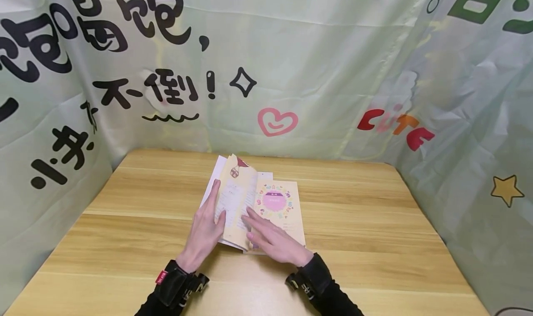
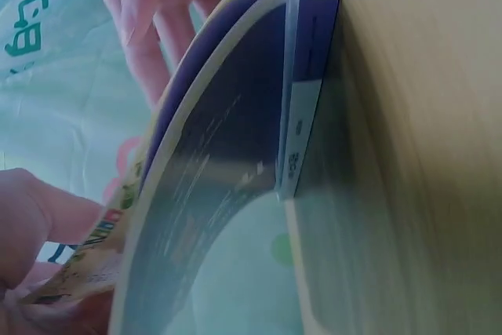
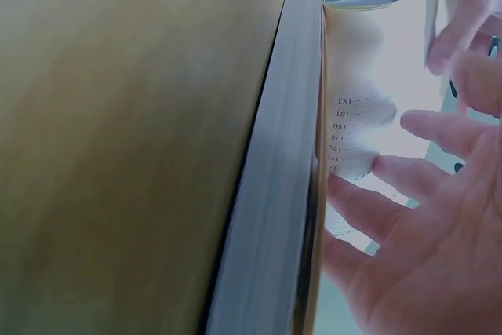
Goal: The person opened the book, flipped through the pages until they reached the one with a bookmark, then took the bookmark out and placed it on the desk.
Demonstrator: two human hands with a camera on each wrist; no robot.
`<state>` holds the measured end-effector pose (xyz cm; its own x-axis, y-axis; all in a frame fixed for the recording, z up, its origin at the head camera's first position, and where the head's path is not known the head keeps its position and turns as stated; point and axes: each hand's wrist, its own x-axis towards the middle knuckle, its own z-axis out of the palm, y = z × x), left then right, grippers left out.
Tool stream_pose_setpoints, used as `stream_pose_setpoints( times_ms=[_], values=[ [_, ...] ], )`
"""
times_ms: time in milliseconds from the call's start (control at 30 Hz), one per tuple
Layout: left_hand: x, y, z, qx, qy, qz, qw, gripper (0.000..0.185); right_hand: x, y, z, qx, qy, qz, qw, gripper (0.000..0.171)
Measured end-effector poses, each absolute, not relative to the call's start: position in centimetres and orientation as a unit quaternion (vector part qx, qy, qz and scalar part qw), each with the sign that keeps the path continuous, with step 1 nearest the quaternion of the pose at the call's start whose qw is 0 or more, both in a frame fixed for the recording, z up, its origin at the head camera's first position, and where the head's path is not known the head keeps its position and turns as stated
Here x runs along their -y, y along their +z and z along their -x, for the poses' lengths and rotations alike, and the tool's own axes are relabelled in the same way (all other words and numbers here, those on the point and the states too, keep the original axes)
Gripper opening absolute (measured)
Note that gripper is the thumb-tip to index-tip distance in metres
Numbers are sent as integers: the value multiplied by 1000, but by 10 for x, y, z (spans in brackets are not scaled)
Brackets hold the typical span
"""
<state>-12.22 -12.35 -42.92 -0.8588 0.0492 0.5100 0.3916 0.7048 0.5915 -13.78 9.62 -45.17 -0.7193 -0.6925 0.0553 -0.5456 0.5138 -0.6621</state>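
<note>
A thick paperback book with cream-yellow pages (image 1: 254,205) lies open on the light wooden table (image 1: 125,223), about midway between the table's left and right edges and somewhat nearer its far edge than its near one. Its right-hand page, flat on the block of pages beneath, carries a round pink and multicoloured emblem (image 1: 273,200). A few leaves stand lifted and curved near the spine, the uppermost printed with a small balloon-like drawing at its top corner.

The left hand (image 1: 205,230) holds the lifted leaves from the left side: its index finger lies straight up along their outer face and the thumb presses their inner face, so the paper is pinched between them. In the left wrist view the bent, glossy cover and leaves arch away from the book's spine, and fingertips (image 2: 47,217) grip a printed page edge at the lower left.

The right hand (image 1: 275,242) rests on the right-hand page with fingers straight and slightly spread, their tips reaching the foot of the lifted leaves. The right wrist view shows the spread fingers (image 3: 369,209) touching a page with a column of numbers.

Pale green printed fabric (image 1: 333,66), with black characters, a pink heart and a yellow star, hangs close behind the far edge and both side edges. Black wrist straps (image 1: 179,281) sit on both forearms.
</note>
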Motion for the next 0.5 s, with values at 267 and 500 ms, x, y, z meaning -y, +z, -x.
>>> stream_pose_setpoints(
  times_ms=[267,500],
  values=[
    [131,-432,125,928,-279,107,223,75,-96,-453,137,-863,-318,372,123,54],
    [131,-440,127,943,-250,119,184,63,-95,-453,137,-863,-303,380,138,57]
  ],
)
